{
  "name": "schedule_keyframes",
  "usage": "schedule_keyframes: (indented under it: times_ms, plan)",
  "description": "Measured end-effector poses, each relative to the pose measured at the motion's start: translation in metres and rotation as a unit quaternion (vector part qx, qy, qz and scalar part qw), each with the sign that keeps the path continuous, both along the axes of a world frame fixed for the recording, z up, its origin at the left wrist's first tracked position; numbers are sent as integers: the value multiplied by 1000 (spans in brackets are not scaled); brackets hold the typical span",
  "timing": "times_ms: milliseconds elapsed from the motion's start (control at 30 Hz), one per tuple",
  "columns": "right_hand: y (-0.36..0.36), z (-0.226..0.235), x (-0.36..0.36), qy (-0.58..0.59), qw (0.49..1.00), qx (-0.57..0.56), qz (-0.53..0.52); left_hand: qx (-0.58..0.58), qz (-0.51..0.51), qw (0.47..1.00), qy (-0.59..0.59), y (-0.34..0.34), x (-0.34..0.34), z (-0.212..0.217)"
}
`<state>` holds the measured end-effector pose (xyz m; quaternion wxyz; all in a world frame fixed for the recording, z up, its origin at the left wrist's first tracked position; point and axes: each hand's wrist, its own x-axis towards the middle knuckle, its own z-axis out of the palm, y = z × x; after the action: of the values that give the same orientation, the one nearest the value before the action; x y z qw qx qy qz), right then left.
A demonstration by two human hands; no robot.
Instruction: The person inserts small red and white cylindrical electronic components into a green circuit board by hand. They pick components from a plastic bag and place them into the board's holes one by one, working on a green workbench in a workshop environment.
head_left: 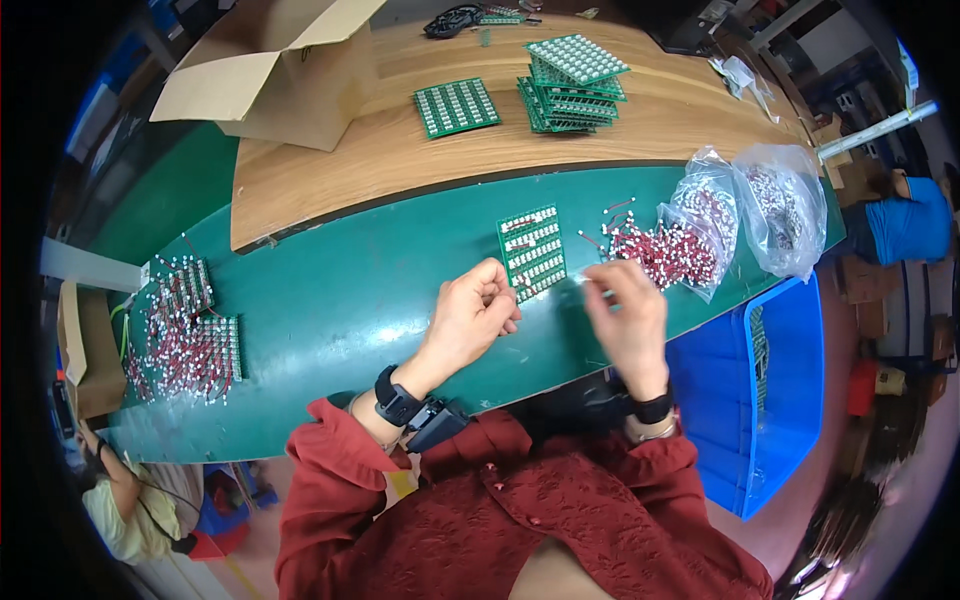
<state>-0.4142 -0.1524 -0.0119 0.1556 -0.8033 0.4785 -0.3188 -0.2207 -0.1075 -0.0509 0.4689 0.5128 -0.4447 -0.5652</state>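
Observation:
A green circuit board panel (533, 256) with rows of white connectors lies on the green work surface in front of me. A few short red wires sit on its upper rows. My left hand (474, 312) is closed at the panel's lower left edge, its fingers curled together; what they hold, if anything, is hidden. To the right of the panel, my right hand (630, 315) is raised with thumb and fingers drawn into a pinch. Something small and pale may show at its fingertips, too small to name. Just beyond it is a pile of red wires with white connectors (665, 250).
Two clear plastic bags (783, 215) of wires stand at the right, above a blue bin (745, 400). On the wooden board behind are stacked panels (570, 95), a single panel (456, 107) and an open carton (300, 90). Wired panels (185, 330) lie far left. Other people are nearby.

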Motion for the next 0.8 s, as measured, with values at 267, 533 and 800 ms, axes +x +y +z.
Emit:
schedule_keyframes:
  times_ms: [267, 533, 800]
  plan:
    - [-29, 2, -20, 302, 944, -122, 61, 13, -12, 1000, 2, -3, 1, 1]
    - [-41, -6, -18, 309, 937, -150, 63, 3, -12, 1000, 3, -1, 2, 2]
    - [-39, -11, -29, -378, 869, 319, 25, 11, -18, 1000, 9, 0, 2, 4]
